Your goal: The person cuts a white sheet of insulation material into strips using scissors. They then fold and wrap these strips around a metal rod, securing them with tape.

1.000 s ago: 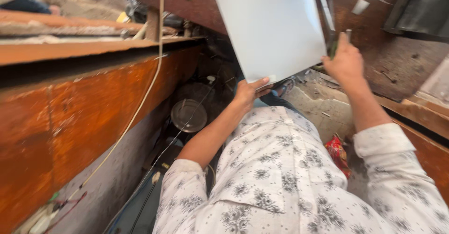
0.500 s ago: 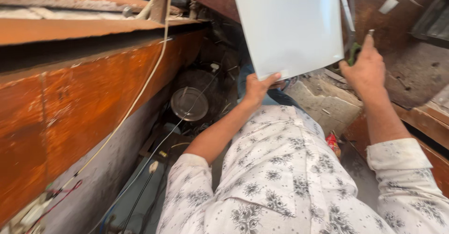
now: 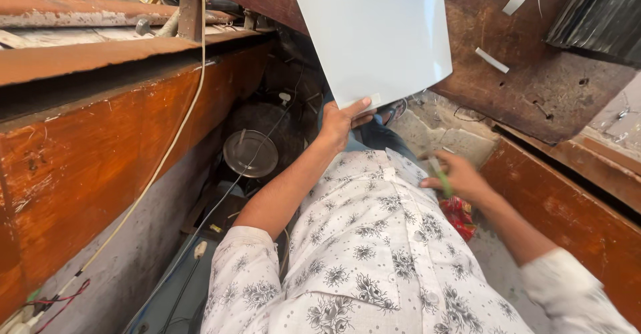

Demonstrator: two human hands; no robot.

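1. Step in hand: the left hand [image 3: 342, 122] pinches the lower corner of a white sheet [image 3: 374, 30], thumb over the face and fingers behind. The sheet stands raised and tilted over the brown workbench [image 3: 534, 74].
2. The right hand [image 3: 457, 177] is clenched around a thin green pen [image 3: 441, 177] and sits low, near the chest, well apart from the sheet. It carries none of the sheet's weight.
3. Location of the sheet: its lower corner is in front of the person's chest, and its upper part runs out of the top of the view.
4. Judgement on the next move: with only one corner gripped, the sheet is likely to flex or swing. A second point of support, or a flat surface under it, would steady it.
5. Edges: the orange wooden panel [image 3: 100, 154] closes the left side. The workbench edge and an orange board [image 3: 567, 200] close the right.
6. Open room: the gap between these is narrow and crowded below with a round metal lid [image 3: 250, 152], cables and a red wrapper [image 3: 461, 215]. Free space lies mainly upward and over the workbench.
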